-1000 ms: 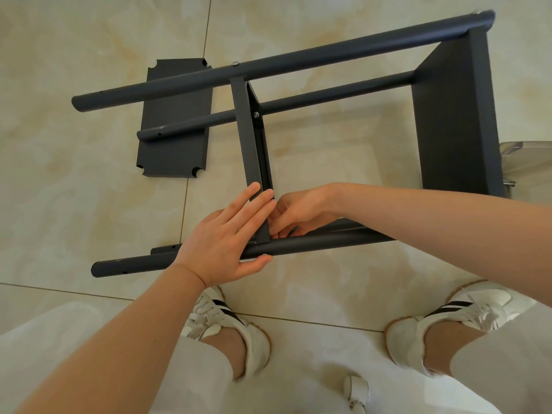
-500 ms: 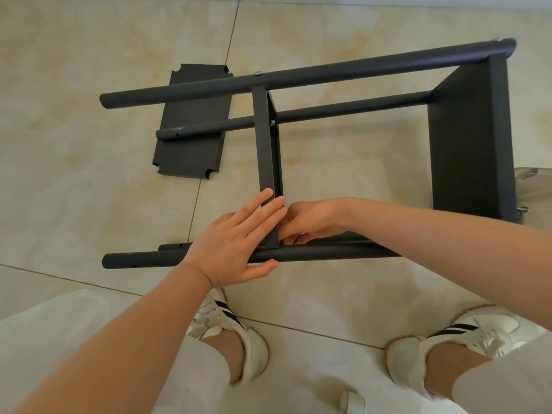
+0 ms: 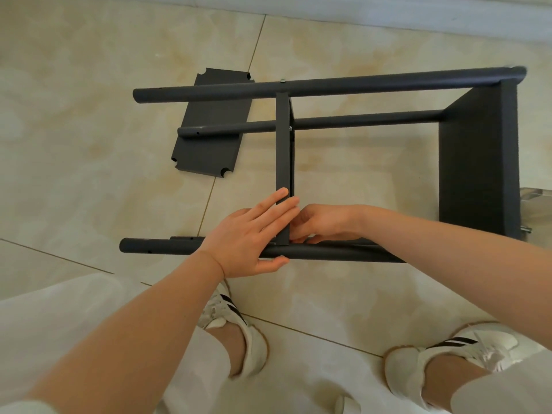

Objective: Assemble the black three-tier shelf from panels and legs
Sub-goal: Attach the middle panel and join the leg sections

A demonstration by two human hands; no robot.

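Observation:
The black shelf frame lies on its side on the tile floor. Its end panel (image 3: 478, 162) stands at the right, and its middle panel (image 3: 283, 144) shows edge-on between the far leg (image 3: 358, 85) and the near leg (image 3: 161, 246). My left hand (image 3: 248, 237) lies flat against the middle panel's near end, with the thumb hooked under the near leg. My right hand (image 3: 325, 222) is curled at the joint of that panel and leg; its fingertips are hidden. A loose black panel (image 3: 209, 144) lies flat on the floor at the left, under the leg ends.
My two feet in white shoes (image 3: 236, 330) stand just in front of the frame. A clear plastic object (image 3: 534, 198) sits at the right edge behind the end panel. A small white object (image 3: 346, 404) lies on the floor at the bottom. A wall base runs along the top.
My head has tilted, so the frame sits lower and further right in view. Both hands stay at the same joint of middle panel and near leg.

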